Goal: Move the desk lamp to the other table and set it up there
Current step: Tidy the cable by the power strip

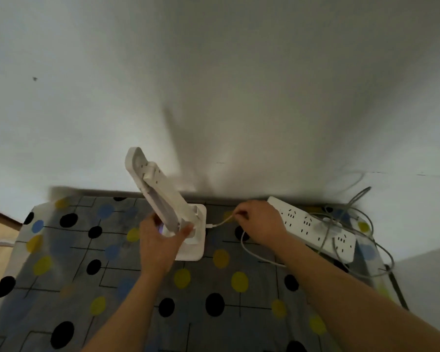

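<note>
left hand [160,240]: wrapped around the desk lamp [160,189] near its base, far counter [61,262] edge
right hand [258,222]: pinching the lamp's cable [221,222]

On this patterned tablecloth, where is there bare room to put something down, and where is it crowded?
Free: the tablecloth left of the desk lamp, out to the table's left edge, and the near strip between the two forearms. Crowded: the right end, where the power strip lies under tangled cables, and the gap between lamp and strip, crossed by the cable pinched in the right hand.
</note>
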Demonstrator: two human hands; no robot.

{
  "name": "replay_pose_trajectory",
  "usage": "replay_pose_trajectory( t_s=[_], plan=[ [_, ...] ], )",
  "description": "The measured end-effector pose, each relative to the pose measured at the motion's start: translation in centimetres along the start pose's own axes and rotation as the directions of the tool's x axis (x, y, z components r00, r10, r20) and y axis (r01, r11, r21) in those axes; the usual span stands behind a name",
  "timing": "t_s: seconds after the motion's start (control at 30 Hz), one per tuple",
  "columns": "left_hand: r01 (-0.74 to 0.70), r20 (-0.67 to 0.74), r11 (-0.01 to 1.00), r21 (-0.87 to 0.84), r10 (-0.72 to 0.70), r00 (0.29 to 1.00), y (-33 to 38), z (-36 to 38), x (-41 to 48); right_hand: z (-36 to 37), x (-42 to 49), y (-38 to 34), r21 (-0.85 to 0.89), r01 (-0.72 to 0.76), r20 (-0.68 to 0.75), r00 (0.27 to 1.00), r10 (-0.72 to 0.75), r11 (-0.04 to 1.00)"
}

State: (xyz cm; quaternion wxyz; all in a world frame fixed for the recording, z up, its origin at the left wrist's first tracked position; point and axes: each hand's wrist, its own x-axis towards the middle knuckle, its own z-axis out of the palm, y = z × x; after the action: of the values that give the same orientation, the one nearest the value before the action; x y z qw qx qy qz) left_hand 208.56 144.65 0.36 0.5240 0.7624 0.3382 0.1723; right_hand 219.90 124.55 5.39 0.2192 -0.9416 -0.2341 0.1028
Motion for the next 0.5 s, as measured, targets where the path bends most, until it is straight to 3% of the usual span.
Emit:
replay_pose_trajectory(
  t_s=[0.07, 0.13, 0.23, 0.3, 0.4, 0.5],
  plan=[
    [-0.108, -0.169, 0.987, 0.123, 0.128, 0.977, 0.0, -0.2, -1.3, -0.8, -0.9, 0.8, 0.040, -0.022, -0.058, 0.998, 0.024, 0.999],
    [-0.231, -0.231, 0.942, 0.243, 0.288, 0.929, 0.3, -0.4, -2.4, -1.5, -1.8, 1.4, 0.088, -0.040, -0.130, 0.990, 0.052, 0.995],
    [-0.527, -0.052, 0.758, 0.384, 0.588, 0.807, 2.1, 0.7, -3.7, -2.7, -3.2, 2.3, 0.149, -0.046, -0.244, 0.966, 0.082, 0.988],
    [-0.664, 0.064, 0.646, 0.376, 0.697, 0.714, 4.4, 2.5, -4.3, -3.6, -3.9, 2.9, 0.170, -0.070, -0.317, 0.941, 0.122, 0.983],
    [-0.761, 0.274, 0.547, 0.349, 0.717, 0.641, 8.6, 6.8, -5.2, -5.6, -5.1, 4.5, 0.186, -0.150, -0.440, 0.871, 0.219, 0.971],
    [-0.813, 0.524, 0.507, 0.285, 0.628, 0.575, 11.6, 12.2, -6.4, -7.9, -6.7, 7.6, 0.160, -0.267, -0.585, 0.750, 0.309, 0.950]
  ],
)
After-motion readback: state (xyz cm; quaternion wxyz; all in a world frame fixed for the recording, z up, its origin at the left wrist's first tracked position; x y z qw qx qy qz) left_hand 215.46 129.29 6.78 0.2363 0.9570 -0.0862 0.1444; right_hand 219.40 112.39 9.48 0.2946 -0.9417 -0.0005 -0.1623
